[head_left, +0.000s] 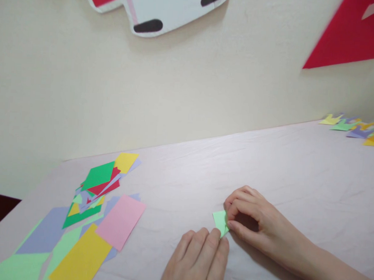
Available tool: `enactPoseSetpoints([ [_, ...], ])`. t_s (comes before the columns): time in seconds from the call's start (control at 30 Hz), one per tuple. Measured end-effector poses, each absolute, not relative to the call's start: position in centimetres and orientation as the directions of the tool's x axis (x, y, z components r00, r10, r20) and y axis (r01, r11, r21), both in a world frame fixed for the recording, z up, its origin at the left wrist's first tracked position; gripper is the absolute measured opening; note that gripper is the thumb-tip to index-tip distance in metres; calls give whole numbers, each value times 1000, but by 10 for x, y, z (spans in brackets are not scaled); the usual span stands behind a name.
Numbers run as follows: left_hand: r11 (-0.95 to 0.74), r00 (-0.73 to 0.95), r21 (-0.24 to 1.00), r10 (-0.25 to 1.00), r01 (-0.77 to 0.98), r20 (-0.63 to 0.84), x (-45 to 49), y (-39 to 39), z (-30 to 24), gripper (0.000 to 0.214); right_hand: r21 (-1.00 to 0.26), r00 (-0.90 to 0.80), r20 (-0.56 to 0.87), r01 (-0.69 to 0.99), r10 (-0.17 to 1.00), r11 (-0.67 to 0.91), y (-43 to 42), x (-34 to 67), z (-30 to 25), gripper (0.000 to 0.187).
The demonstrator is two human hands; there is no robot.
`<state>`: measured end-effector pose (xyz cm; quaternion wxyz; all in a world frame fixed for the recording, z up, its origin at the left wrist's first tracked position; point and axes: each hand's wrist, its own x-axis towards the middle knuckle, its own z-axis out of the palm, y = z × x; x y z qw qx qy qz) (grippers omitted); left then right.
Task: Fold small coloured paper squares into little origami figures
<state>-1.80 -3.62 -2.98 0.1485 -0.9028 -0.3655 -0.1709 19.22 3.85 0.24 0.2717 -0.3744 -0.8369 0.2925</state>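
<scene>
A small piece of light green paper [220, 220], which looks folded, lies on the pale cloth in front of me. My right hand [253, 221] pinches its right side, thumb and forefinger together in a rounded loop. From below, my left hand [199, 256] reaches in with its fingers side by side and flat, the fingertips pressing at the paper's lower edge. Part of the paper is hidden under the fingers of both hands.
Loose coloured sheets lie on the left, among them a pink sheet [121, 221], a yellow sheet [81, 257] and a green sheet [98, 175]. Several folded paper shapes [359, 131] line the far right. The pale cloth [185, 181] meets a wall [189, 86] with red-and-white decorations.
</scene>
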Motion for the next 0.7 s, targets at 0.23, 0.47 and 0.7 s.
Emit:
enactPoseSetpoints([
  [0.23,-691,665,-85,646,718,375,-14,-38,-29,45,-684,-550,219,502,806,529,39,190,0,20],
  [0.47,-688,664,-93,644,720,379,-12,-37,-30,44,-688,-541,203,514,816,513,39,191,0,21],
  [0.7,-666,640,-73,674,743,369,-10,-38,-28,43,-674,-534,200,533,821,511,39,189,1,21],
])
